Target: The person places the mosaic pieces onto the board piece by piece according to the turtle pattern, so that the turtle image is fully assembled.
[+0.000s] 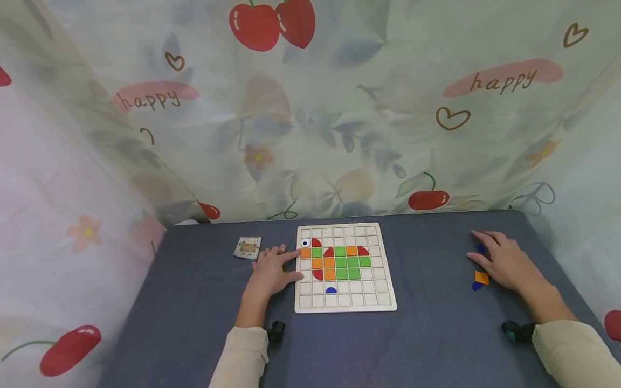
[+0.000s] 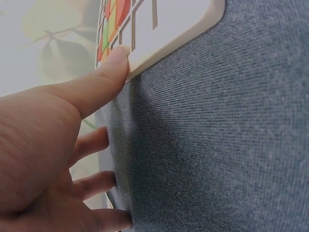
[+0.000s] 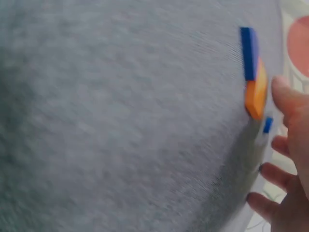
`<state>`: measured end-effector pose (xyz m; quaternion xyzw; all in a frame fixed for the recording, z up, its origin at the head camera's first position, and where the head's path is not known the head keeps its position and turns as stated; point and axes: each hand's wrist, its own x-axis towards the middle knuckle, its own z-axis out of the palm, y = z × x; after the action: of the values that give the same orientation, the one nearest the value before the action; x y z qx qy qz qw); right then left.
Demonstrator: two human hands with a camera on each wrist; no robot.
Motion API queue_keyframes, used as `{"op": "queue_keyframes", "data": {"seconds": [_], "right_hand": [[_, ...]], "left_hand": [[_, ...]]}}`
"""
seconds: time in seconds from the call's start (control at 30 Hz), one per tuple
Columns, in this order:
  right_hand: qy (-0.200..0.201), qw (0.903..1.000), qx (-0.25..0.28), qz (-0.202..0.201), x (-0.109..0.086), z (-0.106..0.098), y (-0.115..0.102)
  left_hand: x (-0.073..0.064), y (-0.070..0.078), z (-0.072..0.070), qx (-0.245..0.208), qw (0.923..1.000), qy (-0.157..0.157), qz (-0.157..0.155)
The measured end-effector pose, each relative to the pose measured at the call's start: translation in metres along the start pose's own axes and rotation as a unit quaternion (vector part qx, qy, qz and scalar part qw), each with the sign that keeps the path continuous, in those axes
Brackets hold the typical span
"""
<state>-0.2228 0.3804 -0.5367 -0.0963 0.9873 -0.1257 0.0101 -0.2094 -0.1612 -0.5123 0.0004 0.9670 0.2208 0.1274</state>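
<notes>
A pale gridded puzzle board [image 1: 383, 300] lies on the table, with green squares [image 1: 341, 262], orange squares [image 1: 329, 274] and red quarter-round tiles [image 1: 363, 251] in its cells. A round eye tile [image 1: 305, 242] sits at upper left, and a blue half-round tile [image 1: 331, 290] lies in a lower row. My left hand [image 1: 269, 274] touches the board's left edge with thumb and forefinger, the thumb on the rim in the left wrist view. At the right, my right hand [image 1: 506, 264] is spread beside an orange square [image 1: 481, 277] and blue tiles [image 1: 477, 286], gripping none.
A small picture card [image 1: 248, 248] lies left of the board, beyond my left fingers. Dark cloth covers the table [image 1: 427, 334]. A patterned curtain [image 1: 310, 134] hangs behind the table's far edge and at both sides.
</notes>
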Motion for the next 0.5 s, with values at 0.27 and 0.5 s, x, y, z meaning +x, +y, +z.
{"op": "queue_keyframes", "data": {"seconds": [0.27, 0.5], "right_hand": [[0.058, 0.9972, -0.002, -0.047, -0.0069, -0.0010, 0.0068], [0.092, 0.9956, 0.012, -0.015, -0.0075, 0.0009, 0.0063]], "left_hand": [[-0.0004, -0.0004, 0.0001, -0.003, 1.0000, 0.000, 0.000], [-0.0007, -0.0004, 0.0009, -0.005, 1.0000, 0.003, 0.001]]}}
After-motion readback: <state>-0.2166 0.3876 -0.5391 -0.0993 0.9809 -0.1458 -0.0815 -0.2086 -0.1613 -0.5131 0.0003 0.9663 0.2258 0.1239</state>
